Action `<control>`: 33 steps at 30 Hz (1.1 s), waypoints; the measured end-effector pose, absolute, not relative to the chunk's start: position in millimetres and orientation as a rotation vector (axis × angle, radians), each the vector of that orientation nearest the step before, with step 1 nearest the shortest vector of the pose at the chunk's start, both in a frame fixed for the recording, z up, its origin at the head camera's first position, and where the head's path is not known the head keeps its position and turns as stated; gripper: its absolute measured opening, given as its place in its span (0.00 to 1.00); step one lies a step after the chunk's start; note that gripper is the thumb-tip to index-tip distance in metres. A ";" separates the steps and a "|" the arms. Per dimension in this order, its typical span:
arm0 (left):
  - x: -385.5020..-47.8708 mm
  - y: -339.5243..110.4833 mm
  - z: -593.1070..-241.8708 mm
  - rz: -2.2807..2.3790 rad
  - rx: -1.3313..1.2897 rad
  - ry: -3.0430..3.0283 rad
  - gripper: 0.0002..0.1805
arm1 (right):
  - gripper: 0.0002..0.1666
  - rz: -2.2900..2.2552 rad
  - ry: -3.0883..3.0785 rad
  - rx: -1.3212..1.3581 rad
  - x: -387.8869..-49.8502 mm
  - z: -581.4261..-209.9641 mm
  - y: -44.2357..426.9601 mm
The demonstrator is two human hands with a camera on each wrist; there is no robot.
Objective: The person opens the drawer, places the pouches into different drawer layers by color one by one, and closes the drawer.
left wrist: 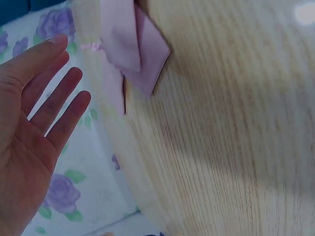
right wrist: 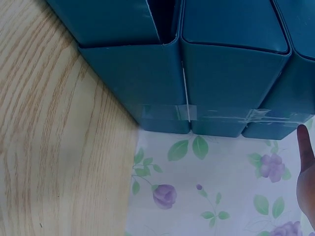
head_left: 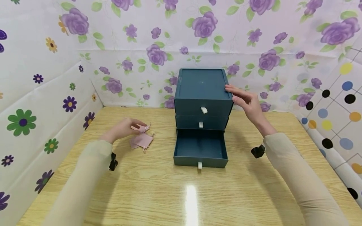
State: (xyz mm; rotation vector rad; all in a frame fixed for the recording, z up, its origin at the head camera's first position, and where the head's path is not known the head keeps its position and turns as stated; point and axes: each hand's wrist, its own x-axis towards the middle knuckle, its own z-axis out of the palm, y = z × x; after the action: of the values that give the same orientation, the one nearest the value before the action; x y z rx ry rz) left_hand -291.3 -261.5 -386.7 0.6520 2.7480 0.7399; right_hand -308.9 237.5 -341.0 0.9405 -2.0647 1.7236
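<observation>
Small pink drawstring pouches (head_left: 143,140) (left wrist: 147,64) lie overlapping on the table, left of a blue cabinet (head_left: 203,84) (right wrist: 231,83). My left hand (head_left: 123,128) (left wrist: 37,115) hovers at the pouches with its fingers loosely extended; in the left wrist view there is a gap between the fingertips and the fabric. The fingers of my right hand (head_left: 250,105) (right wrist: 307,182) rest on the cabinet's top right edge. The bottom drawer (head_left: 200,161) is pulled out with nothing visible inside, while the two drawers above it are closed.
The wooden table (head_left: 158,188) has a bright light reflection near its front. Floral cloth (head_left: 156,56) hangs behind the cabinet, with a flowered panel (head_left: 56,103) at the left and a dotted panel (head_left: 336,125) at the right.
</observation>
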 end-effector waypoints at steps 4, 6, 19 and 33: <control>-287.2 -252.5 -389.3 0.716 0.703 2.709 0.22 | 0.22 1.722 -2.073 0.936 -308.6 -340.1 237.6; -284.7 -249.0 -391.1 0.696 0.741 2.702 0.21 | 0.22 1.725 -2.074 0.939 -308.4 -340.1 237.6; -276.7 -249.0 -403.4 0.576 0.870 2.737 0.23 | 0.21 1.748 -2.070 0.913 -307.3 -340.0 236.5; -276.5 -252.2 -426.9 0.531 0.935 2.842 0.25 | 0.21 1.750 -2.041 0.942 -309.3 -342.2 237.0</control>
State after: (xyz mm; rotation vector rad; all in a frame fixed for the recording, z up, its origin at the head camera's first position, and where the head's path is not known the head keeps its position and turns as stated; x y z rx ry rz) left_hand -276.5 -252.2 -426.9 0.9354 2.8422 0.5311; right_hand -309.3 237.0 -342.2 0.9423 -2.0414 1.7503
